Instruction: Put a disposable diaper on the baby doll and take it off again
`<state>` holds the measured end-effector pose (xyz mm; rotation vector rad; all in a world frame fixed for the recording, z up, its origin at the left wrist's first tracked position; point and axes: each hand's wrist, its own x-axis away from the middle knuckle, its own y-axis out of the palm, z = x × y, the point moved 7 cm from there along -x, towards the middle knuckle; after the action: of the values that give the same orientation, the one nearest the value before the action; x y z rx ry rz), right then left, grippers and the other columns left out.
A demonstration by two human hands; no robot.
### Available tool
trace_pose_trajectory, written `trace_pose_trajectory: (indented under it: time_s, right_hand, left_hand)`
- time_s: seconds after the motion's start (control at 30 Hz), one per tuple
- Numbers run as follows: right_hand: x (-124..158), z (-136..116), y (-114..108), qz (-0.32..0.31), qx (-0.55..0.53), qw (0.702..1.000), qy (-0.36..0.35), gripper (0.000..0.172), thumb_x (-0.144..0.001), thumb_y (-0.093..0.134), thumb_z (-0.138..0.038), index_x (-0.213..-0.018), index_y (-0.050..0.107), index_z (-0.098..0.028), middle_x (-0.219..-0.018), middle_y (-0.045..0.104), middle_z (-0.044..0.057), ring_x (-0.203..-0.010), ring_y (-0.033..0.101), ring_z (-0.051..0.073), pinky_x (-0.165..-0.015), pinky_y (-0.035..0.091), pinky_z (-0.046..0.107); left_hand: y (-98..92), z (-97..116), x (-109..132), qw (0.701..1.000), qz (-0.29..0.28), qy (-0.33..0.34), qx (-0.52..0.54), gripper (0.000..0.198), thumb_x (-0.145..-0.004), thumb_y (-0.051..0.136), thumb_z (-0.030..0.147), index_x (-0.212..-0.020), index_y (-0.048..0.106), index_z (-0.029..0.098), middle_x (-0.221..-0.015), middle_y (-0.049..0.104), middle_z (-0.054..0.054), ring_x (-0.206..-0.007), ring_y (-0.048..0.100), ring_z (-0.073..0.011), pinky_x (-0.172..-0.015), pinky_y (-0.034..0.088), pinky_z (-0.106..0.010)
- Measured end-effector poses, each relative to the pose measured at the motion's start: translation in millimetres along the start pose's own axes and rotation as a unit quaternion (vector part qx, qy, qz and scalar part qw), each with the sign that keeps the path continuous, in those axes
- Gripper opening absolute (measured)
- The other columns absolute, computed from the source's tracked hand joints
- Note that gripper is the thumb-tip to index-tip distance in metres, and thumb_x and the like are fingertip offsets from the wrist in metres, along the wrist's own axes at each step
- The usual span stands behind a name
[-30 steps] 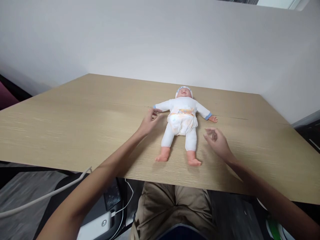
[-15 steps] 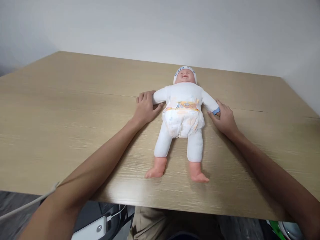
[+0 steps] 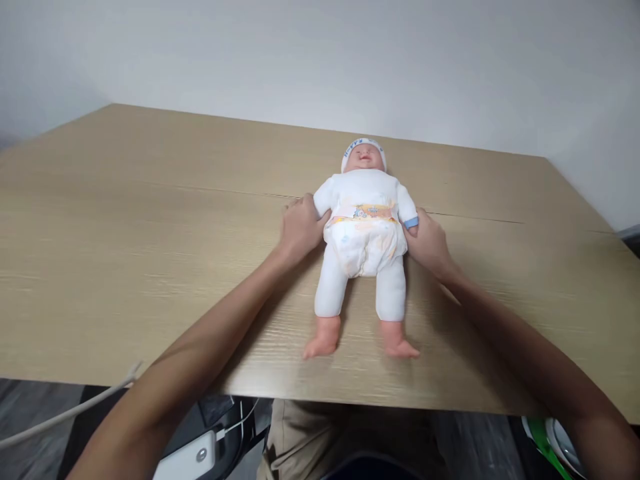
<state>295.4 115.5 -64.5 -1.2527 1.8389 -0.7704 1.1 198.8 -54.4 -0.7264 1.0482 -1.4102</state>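
A baby doll (image 3: pixel 367 190) lies on its back on the wooden table, head toward the wall. It has a white cloth body, a white cap with blue lettering (image 3: pixel 364 143) and pink bare feet. Round its waist is a diaper (image 3: pixel 367 247) with an orange printed band. My left hand (image 3: pixel 301 227) is closed round the end of the doll's arm on the left, hiding the doll's hand. On the other side my right hand (image 3: pixel 427 241) grips the doll's other arm by its blue cuff (image 3: pixel 411 222). Both arms are held down beside the diaper.
The wooden table (image 3: pixel 150 287) reaches back to a pale wall (image 3: pixel 320 60). A white cable (image 3: pixel 70 417) hangs past the front edge at the left. Below the edge are a white device (image 3: pixel 187 460) with a plugged-in cord and a green and white item (image 3: pixel 547 443).
Both my hands have moved inward with the doll's arms, which were spread out and now lie closer to its body. The doll's legs have shifted slightly.
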Motion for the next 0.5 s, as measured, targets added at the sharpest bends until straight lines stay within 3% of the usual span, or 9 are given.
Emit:
trace_pose_trajectory:
  time_s: [0.1, 0.2, 0.3, 0.4, 0.47, 0.5]
  right_hand:
    - [11.5, -9.4, -9.6, -0.012, -0.033, 0.999, 0.0, 0.038, -0.099, 0.058, -0.054, -0.113, 0.072, -0.022, -0.097, 0.078, 0.013, -0.083, 0.065, 0.03, -0.077, 0.048, 0.04]
    - [37.0, -13.7, -33.6, -0.031, -0.097, 0.994, -0.027, 0.044, -0.098, 0.061, -0.057, -0.122, 0.074, -0.022, -0.092, 0.077, 0.008, -0.076, 0.063, 0.026, -0.074, 0.048, 0.037]
    - [82.1, -17.2, -69.1, -0.07, -0.164, 0.981, -0.08, 0.047, -0.101, 0.064, -0.059, -0.128, 0.074, -0.022, -0.099, 0.079, 0.006, -0.08, 0.066, 0.024, -0.074, 0.052, 0.035]
    - [144.0, -18.3, -102.3, -0.152, -0.187, 0.961, -0.138, 0.037, -0.103, 0.068, -0.055, -0.12, 0.076, -0.023, -0.099, 0.079, 0.005, -0.084, 0.07, 0.025, -0.075, 0.057, 0.035]
    - [188.4, -17.4, -118.1, -0.205, -0.192, 0.945, -0.168, 0.033, -0.102, 0.072, -0.049, -0.126, 0.076, -0.027, -0.108, 0.081, 0.006, -0.093, 0.075, 0.028, -0.081, 0.061, 0.04]
    - [210.3, -17.8, -121.9, -0.234, -0.193, 0.935, -0.183, 0.035, -0.1, 0.075, -0.046, -0.131, 0.075, -0.029, -0.115, 0.081, 0.007, -0.099, 0.077, 0.031, -0.085, 0.063, 0.043]
  left_hand:
    - [-20.1, 7.2, 27.4, 0.998, 0.024, -0.016, 0.058, 0.04, -0.102, 0.053, 0.052, -0.116, 0.064, 0.017, -0.118, 0.076, -0.022, -0.114, 0.071, -0.043, -0.097, 0.056, -0.053]
    - [-48.1, 7.3, 82.8, 0.994, 0.051, -0.002, 0.099, 0.045, -0.099, 0.053, 0.061, -0.113, 0.064, 0.02, -0.113, 0.077, -0.018, -0.107, 0.072, -0.0412, -0.094, 0.057, -0.054]
    - [-61.5, -3.8, 178.7, 0.99, 0.047, 0.016, 0.133, 0.05, -0.098, 0.051, 0.071, -0.113, 0.066, 0.026, -0.112, 0.076, -0.016, -0.109, 0.071, -0.0413, -0.096, 0.058, -0.058]
    - [-46.1, -30.0, 298.2, 0.988, -0.013, -0.005, 0.156, 0.05, -0.09, 0.064, 0.066, -0.127, 0.067, 0.032, -0.122, 0.077, -0.014, -0.114, 0.072, -0.0419, -0.095, 0.062, -0.06]
    - [-29.2, -40.9, 372.3, 0.98, -0.081, 0.021, 0.178, 0.056, -0.079, 0.068, 0.065, -0.127, 0.073, 0.036, -0.116, 0.079, -0.014, -0.107, 0.074, -0.0441, -0.091, 0.065, -0.063]
    - [-18.0, -43.0, 405.0, 0.971, -0.147, 0.037, 0.185, 0.06, -0.078, 0.069, 0.064, -0.132, 0.074, 0.039, -0.12, 0.079, -0.013, -0.116, 0.073, -0.0459, -0.098, 0.064, -0.064]
